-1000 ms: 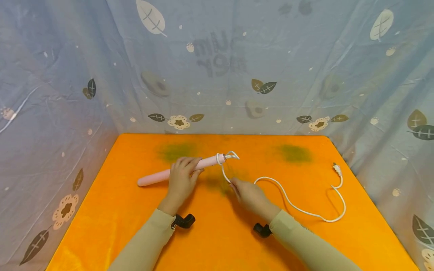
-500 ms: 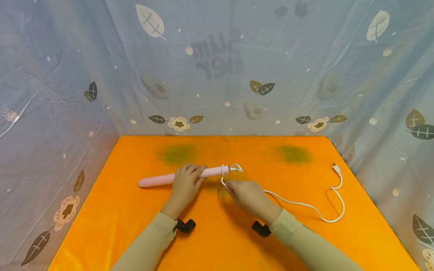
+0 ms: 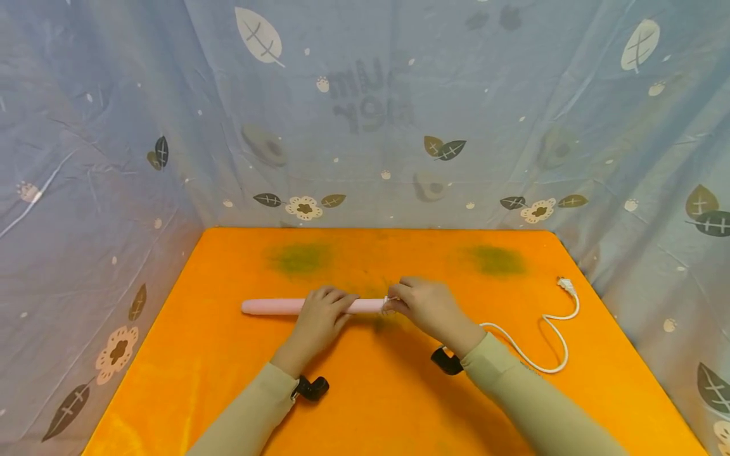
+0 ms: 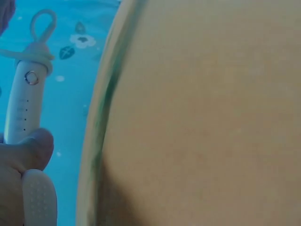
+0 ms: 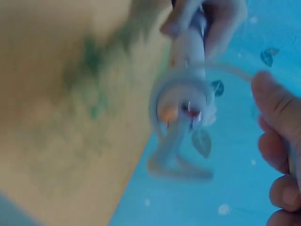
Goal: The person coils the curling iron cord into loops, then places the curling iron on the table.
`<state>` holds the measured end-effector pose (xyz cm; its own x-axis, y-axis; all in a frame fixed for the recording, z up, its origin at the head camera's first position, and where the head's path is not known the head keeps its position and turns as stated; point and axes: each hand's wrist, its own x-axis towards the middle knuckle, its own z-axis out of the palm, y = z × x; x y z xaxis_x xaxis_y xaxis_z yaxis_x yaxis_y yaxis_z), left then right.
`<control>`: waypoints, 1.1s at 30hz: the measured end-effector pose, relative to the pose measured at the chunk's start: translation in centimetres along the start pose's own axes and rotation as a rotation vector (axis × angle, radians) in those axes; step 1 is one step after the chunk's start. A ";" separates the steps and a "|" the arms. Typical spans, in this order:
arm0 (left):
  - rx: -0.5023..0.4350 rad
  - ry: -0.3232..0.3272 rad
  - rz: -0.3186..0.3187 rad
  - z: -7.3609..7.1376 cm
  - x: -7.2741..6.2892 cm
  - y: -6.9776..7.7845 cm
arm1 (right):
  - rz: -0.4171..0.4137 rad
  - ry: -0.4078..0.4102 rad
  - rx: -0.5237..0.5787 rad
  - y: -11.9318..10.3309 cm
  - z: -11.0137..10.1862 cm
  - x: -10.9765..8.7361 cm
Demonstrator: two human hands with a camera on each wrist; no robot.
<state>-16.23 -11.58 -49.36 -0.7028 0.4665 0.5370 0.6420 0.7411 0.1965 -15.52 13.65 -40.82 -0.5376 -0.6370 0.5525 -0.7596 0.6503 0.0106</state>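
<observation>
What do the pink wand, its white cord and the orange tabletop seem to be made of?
Pink wand: probably smooth matte plastic; its surface looks even, without grain.
White cord: likely flexible plastic or rubber sheathing, bending in smooth curves.
Orange tabletop: possibly velvety fabric, given its soft, streaky sheen; no weave shows.

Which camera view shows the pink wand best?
The head view: the pink wand shows from its rounded tip almost to its corded end, with part of the middle behind the left hand. The left wrist view has just the corded part, with button and dots; the right wrist view has that end, blurred and foreshortened.
</observation>
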 end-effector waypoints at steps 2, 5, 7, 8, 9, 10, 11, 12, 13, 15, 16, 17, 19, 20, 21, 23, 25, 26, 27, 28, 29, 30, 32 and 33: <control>-0.010 -0.001 0.015 0.0 -0.2 0.1 | 0.006 0.016 -0.021 0.7 -0.1 0.1; -0.025 0.020 0.029 -0.3 -0.2 0.1 | 0.004 0.050 -0.043 1.6 0.0 0.2; -0.037 0.045 0.036 -0.5 -0.1 0.1 | 0.004 0.069 -0.035 2.1 0.0 0.2; -0.041 0.055 0.038 -0.7 -0.1 0.1 | 0.010 0.078 -0.024 2.5 0.0 0.2; -0.047 0.065 0.041 -0.8 -0.1 0.1 | 0.019 0.083 -0.008 2.8 0.1 0.2; -0.052 0.073 0.047 -0.9 0.0 0.0 | 0.032 0.087 0.006 3.2 0.2 0.3; -0.064 0.074 0.051 -1.1 0.0 0.0 | 0.051 0.088 0.025 3.5 0.3 0.3; -0.072 0.073 0.058 -1.3 0.1 -0.1 | 0.069 0.088 0.046 3.9 0.4 0.4; -0.081 0.071 0.065 -1.4 0.1 -0.1 | 0.090 0.086 0.066 4.2 0.5 0.4; -0.097 0.064 0.078 -1.7 0.1 -0.2 | 0.121 0.079 0.107 4.7 0.8 0.5; -0.105 0.064 0.085 -1.8 0.1 -0.2 | 0.127 0.076 0.120 4.8 1.0 0.5; -0.115 0.063 0.089 -2.0 0.2 -0.3 | 0.126 0.070 0.133 5.0 1.2 0.6; -0.131 0.078 0.103 -2.2 0.2 -0.3 | 0.122 0.056 0.142 5.2 1.7 0.6; -0.143 0.086 0.106 -2.3 0.3 -0.3 | 0.121 0.048 0.145 5.3 2.0 0.6; -0.153 0.096 0.110 -2.5 0.3 -0.2 | 0.123 0.031 0.143 5.4 2.3 0.6; -0.179 0.118 0.119 -2.7 0.4 -0.1 | 0.139 -0.016 0.136 5.7 3.0 0.5; -0.208 0.147 0.116 -3.0 0.6 -0.1 | 0.189 -0.079 0.144 6.1 3.3 0.5; -0.224 0.162 0.110 -3.1 0.7 0.0 | 0.219 -0.109 0.143 6.4 3.4 0.5; -0.241 0.183 0.105 -3.2 0.8 0.0 | 0.254 -0.130 0.136 6.8 3.4 0.6; -0.263 0.205 0.097 -3.4 0.9 0.1 | 0.289 -0.140 0.128 7.3 3.3 0.8; -0.284 0.230 0.086 -3.5 1.0 0.1 | 0.323 -0.138 0.113 7.7 3.0 1.0; -0.305 0.250 0.075 -3.6 1.1 0.2 | 0.354 -0.129 0.096 8.2 2.7 1.3; -0.347 0.282 0.051 -3.8 1.3 0.4 | 0.377 -0.097 0.052 9.0 2.2 1.8; -0.367 0.299 0.041 -3.8 1.5 0.4 | 0.374 -0.077 0.023 9.2 2.1 2.0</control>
<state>-15.81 -12.41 -45.36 -0.5899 0.2924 0.7527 0.7713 0.4802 0.4179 -24.34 17.53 -41.39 -0.8047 -0.3871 0.4501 -0.5132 0.8347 -0.1995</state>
